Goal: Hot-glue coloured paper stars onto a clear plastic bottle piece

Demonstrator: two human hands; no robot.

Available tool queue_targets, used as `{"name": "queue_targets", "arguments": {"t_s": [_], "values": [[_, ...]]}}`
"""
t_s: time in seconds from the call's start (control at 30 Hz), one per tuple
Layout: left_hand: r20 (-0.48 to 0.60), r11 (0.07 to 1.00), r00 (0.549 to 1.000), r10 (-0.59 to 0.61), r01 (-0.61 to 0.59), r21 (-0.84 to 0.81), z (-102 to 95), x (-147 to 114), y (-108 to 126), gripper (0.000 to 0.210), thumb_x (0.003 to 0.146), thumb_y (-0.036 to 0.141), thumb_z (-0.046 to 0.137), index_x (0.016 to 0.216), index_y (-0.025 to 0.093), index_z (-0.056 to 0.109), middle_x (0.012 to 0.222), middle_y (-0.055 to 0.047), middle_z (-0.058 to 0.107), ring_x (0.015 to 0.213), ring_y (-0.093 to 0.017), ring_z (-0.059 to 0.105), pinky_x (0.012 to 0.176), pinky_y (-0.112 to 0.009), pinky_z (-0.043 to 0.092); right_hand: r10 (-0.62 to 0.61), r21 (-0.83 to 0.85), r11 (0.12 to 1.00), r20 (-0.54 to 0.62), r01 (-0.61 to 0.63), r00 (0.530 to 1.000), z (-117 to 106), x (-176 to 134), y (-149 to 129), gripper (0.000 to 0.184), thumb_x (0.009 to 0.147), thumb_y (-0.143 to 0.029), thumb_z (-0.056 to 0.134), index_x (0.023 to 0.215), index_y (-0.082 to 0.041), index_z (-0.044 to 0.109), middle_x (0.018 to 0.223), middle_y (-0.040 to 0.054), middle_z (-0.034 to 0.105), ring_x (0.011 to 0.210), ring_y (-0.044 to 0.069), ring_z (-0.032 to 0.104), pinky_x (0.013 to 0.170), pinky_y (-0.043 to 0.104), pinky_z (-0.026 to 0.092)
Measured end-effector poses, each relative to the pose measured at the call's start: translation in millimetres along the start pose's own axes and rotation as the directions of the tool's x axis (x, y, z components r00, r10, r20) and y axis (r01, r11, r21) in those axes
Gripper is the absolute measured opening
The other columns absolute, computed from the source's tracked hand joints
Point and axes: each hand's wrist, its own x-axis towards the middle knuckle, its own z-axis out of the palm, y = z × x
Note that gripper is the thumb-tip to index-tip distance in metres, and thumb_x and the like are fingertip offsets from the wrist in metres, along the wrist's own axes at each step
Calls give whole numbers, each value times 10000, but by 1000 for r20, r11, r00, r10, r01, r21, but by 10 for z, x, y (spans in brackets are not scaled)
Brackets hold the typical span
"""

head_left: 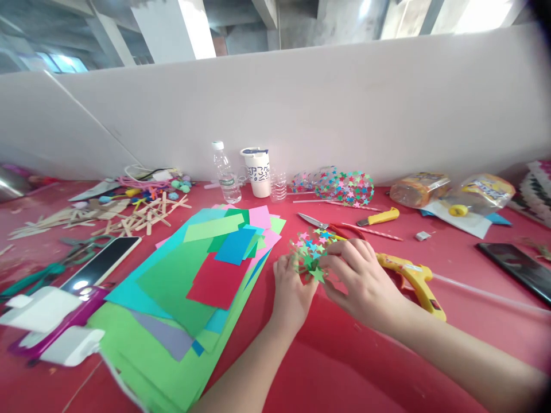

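Between my hands, close to the table top, is a small piece covered in colourful paper stars (310, 250), in green, pink and blue. My left hand (293, 289) curls around its left side. From the right, my right hand (359, 281) has its bent fingers against the stars, thumb below. A larger green star (317, 275) faces me between the two thumbs. What lies under the stars is mostly hidden by my fingers. Just behind my right hand are scissors (313, 221) with red handles and a yellow glue gun (415, 275).
Coloured paper sheets (167, 287) are stacked at left, beside a phone (105, 261) and craft sticks (148, 215). At the back stand a water bottle (226, 175), a white cup (257, 175) and star-covered clear plastic (344, 186). A yellow utility knife (379, 217) lies at right.
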Motion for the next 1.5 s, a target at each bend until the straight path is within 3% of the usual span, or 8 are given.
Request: {"name": "queue_targets", "arguments": {"t_s": [0.17,0.33,0.5,0.87,1.1,1.23,1.4,1.5], "values": [[53,998,998,44,-46,39,5,-23,-12,244,790,169,641,1030,211,648,1081,-91,613,1040,-266,547,937,-452,457,-1,70,998,51,-3,999,-82,-128,110,148,863,-111,534,991,-151,598,1022,112,562,927,247,492,834,418,432],[66,992,994,92,-97,84,46,-32,-49,179,795,188,655,973,209,657,1054,-95,657,1084,-288,568,1015,-531,378,35,114,993,35,-39,999,-128,-183,128,139,855,-103,542,957,-166,612,1035,120,562,951,267,487,813,439,443],[61,986,991,118,-125,114,60,-17,-107,266,725,194,718,985,211,661,1096,-102,657,1147,-319,539,1035,-559,357,48,171,984,27,-52,998,-159,-191,107,132,825,-90,577,886,-194,630,1143,111,548,1079,291,453,889,463,438],[79,981,985,154,-162,106,35,26,-116,171,703,180,713,857,256,710,1068,-59,649,1027,-265,572,906,-470,470,79,203,977,-95,-59,992,-114,-190,156,141,849,-85,528,858,-177,635,1115,100,575,1094,276,434,970,506,353],[59,982,983,172,-176,73,36,19,-117,195,707,152,708,880,242,692,1049,-69,643,1033,-279,569,903,-489,466,95,200,976,-42,-85,995,-196,-185,92,125,820,-94,569,889,-188,611,1171,105,537,1141,285,419,983,500,364],[52,983,983,177,-179,41,37,6,-132,204,710,184,723,899,249,680,1076,-68,626,1060,-277,553,932,-499,456,22,196,980,-49,-12,999,-286,-229,114,170,831,-131,578,994,-176,575,1207,125,499,1175,280,406,1005,499,352],[62,988,987,151,-152,9,25,1,-126,155,745,218,692,898,245,679,1089,-73,614,1067,-272,543,950,-502,443,-70,219,972,-69,84,995,-335,-278,200,152,820,-135,606,965,-172,578,1192,118,492,1143,275,426,1008,503,349],[64,993,991,119,-118,-8,31,-3,-133,164,746,241,686,909,237,676,1109,-83,613,1105,-284,530,994,-529,399,-61,225,970,-126,88,990,-365,-281,248,156,840,-86,547,958,-185,572,1155,108,519,1108,266,451,982,499,370]]}}
